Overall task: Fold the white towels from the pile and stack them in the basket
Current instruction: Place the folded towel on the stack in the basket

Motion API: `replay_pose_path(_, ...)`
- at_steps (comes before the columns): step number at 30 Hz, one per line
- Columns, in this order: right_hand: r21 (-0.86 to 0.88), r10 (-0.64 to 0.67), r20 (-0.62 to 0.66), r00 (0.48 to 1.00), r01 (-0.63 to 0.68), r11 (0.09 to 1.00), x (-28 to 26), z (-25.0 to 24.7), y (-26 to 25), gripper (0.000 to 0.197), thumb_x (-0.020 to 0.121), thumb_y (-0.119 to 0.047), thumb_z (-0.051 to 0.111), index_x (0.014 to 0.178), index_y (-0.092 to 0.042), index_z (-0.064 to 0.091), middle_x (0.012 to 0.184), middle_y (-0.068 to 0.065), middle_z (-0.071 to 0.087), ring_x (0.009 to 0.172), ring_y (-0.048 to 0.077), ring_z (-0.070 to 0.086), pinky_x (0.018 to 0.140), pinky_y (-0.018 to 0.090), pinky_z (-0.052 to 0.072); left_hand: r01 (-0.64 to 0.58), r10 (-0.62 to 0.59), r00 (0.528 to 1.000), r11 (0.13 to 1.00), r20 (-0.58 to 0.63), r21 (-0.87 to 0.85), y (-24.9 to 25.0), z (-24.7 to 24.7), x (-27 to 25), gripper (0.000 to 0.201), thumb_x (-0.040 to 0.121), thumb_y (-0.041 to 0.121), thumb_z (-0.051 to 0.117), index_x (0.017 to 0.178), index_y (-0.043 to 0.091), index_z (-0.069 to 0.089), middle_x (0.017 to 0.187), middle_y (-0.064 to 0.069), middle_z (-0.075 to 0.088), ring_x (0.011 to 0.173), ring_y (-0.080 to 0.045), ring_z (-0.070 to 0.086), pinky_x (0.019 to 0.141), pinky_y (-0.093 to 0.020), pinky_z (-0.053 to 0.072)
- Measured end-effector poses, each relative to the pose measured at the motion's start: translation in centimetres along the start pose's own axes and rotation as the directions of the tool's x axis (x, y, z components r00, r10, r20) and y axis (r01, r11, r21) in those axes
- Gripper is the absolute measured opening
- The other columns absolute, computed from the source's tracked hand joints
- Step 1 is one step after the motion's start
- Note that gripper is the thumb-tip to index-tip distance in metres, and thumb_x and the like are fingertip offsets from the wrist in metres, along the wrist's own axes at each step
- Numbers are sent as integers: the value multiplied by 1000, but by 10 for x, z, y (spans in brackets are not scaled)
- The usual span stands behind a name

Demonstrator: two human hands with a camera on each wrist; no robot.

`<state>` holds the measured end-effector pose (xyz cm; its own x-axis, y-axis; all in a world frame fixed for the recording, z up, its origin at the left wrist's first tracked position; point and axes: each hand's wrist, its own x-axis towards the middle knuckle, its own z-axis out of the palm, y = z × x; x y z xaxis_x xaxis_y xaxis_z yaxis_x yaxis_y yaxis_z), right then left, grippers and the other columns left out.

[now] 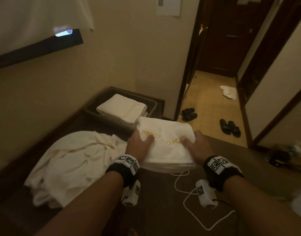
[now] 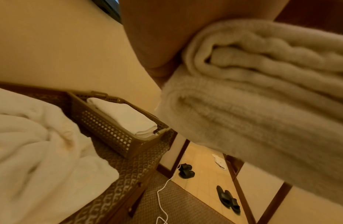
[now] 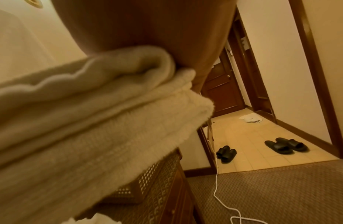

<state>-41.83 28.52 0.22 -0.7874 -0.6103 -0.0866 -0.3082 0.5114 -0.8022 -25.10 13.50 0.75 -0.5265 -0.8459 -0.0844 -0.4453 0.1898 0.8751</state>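
Both hands hold a folded white towel (image 1: 168, 147) with gold lettering above the patterned bench top. My left hand (image 1: 140, 143) grips its left side and my right hand (image 1: 195, 145) grips its right side, thumbs on top. The wrist views show the towel's (image 2: 262, 103) stacked folds (image 3: 90, 121) against each palm. Just beyond it stands the brown perforated basket (image 1: 92, 113) with one folded towel (image 1: 122, 108) inside; the left wrist view also shows that basket (image 2: 109, 133) and folded towel (image 2: 124, 115). The crumpled towel pile (image 1: 69, 164) lies to the left of my left arm.
The bench top ends at its right edge (image 1: 231, 142) above tiled floor. Two pairs of black slippers (image 1: 229, 127) (image 1: 189, 114) and a white cloth (image 1: 228, 92) lie on the tiles. A white cord (image 1: 188, 198) trails below my wrists. A dark-framed screen (image 1: 44, 46) hangs on the wall.
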Motion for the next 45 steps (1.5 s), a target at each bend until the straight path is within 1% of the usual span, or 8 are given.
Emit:
replay_pose_path(5,-21,5,-7,1000,-5,1000,69,-9,1,31,91,-45,62,109,-24,47,95,-10,59,83,9,58,68,31,47,21,-14,990,999,142,-50,8,29,73,44,91,27,62,132,12,54,125,-2,61,113,-20,58,88,-27,41)
replay_pose_path(10,-61,-22,-24,999,20,998,159,-2,-9,34,91,-44,63,112,-21,48,91,-13,57,79,5,56,61,25,42,60,-46,967,997,249,-47,15,38,164,34,84,27,64,112,13,53,111,-1,61,103,-21,58,91,-39,49)
replay_pose_path(12,-92,-20,-5,1000,19,996,196,7,-16,37,91,-45,62,115,-20,48,96,-10,59,80,7,57,62,26,42,54,-53,969,999,242,3,13,37,201,52,71,42,65,113,14,55,113,-3,63,103,-23,59,91,-43,51)
replay_pose_path(15,-130,-57,37,998,62,990,249,23,-32,35,91,-44,62,112,-21,48,103,-3,61,86,16,59,72,31,43,69,-71,967,997,246,18,9,31,246,42,80,30,70,115,14,53,113,-2,61,105,-24,59,87,-39,51)
replay_pose_path(27,-267,-166,404,899,290,919,444,150,-115,38,90,-44,62,114,-20,45,105,-2,53,102,26,58,81,34,43,256,-268,959,959,-91,-123,-47,-6,364,41,76,20,70,113,20,52,116,0,61,108,-21,59,97,-45,50)
replay_pose_path(37,-73,-322,715,620,524,848,558,277,-175,29,90,-36,64,108,-21,47,106,1,58,101,27,59,80,34,43,355,-506,730,855,-460,-377,-94,-12,435,62,69,24,60,130,16,51,127,-6,61,118,-25,57,101,-46,47)
replay_pose_path(42,-107,-243,790,563,516,850,586,308,-157,30,95,-32,59,116,-13,50,105,2,56,92,21,53,78,28,38,437,-663,607,739,-438,-513,-119,19,448,41,83,8,64,122,19,57,123,-4,64,113,-25,60,101,-48,48)
replay_pose_path(45,-192,-108,847,521,489,851,599,319,-126,33,97,-35,54,119,-11,47,117,10,60,106,32,59,86,36,46,499,-772,514,624,-376,-601,-127,48,441,33,74,24,64,107,24,58,113,-2,65,105,-25,62,98,-49,50)
